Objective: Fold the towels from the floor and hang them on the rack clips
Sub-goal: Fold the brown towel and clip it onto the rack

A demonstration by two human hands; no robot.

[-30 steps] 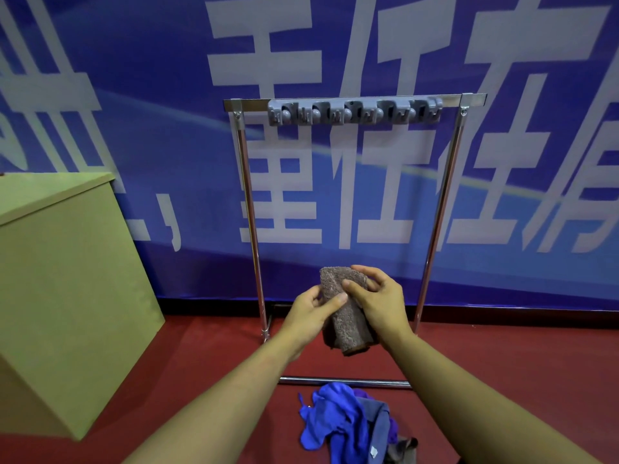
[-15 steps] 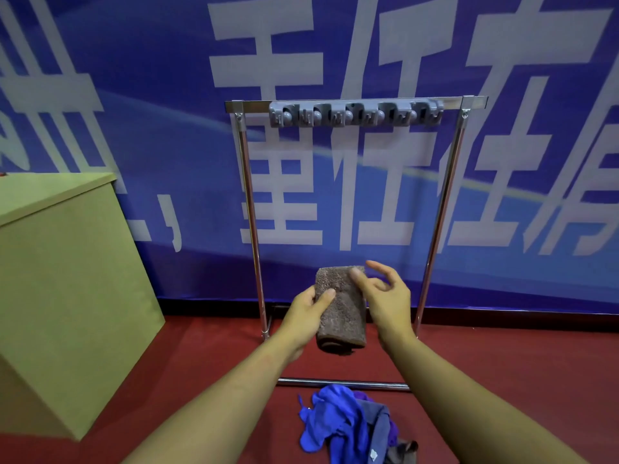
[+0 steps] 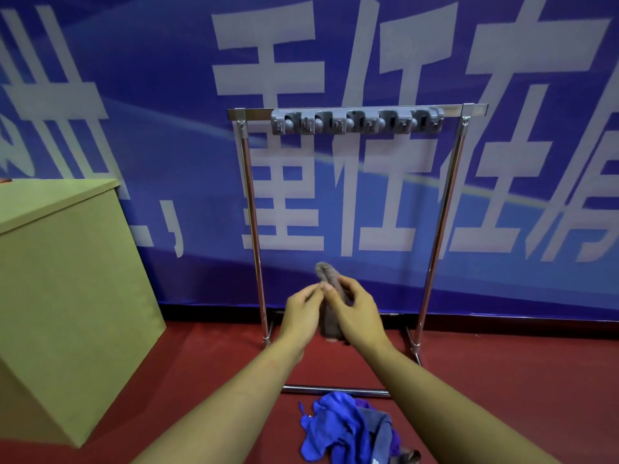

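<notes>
Brown towel (image 3: 330,296) now reads narrower than half a second ago: then it was a flat folded rectangle facing me, now it is turned or folded edge-on, a slim upright strip between my two hands. It sits in the air in front of the rack (image 3: 445,209), low between the two uprights, well below the clip bar.

My right hand (image 3: 360,316) has closed in over it; thumb and fingers curl round the strip. My left hand (image 3: 301,313) pinches at its near edge with fingertips bunched together, though the exact contact is hard to make out through blur. So both sets of fingers are narrow and holding cloth.

My read: the fold is about done, and the next step is the lift to the grey clips (image 3: 356,121) on the top bar. All the clips I can see hang bare, so nothing is hung yet.

Still to do: a heap of towels (image 3: 341,430) on the floor (image 3: 502,380) just this side of the rack's base rail, blue on top, something purple and grey under it.

Surroundings: dark red floor, a blue banner (image 3: 134,95) with large white characters across the whole back wall, and a pale green box-like desk (image 3: 67,279) at left, well apart from the rack.
</notes>
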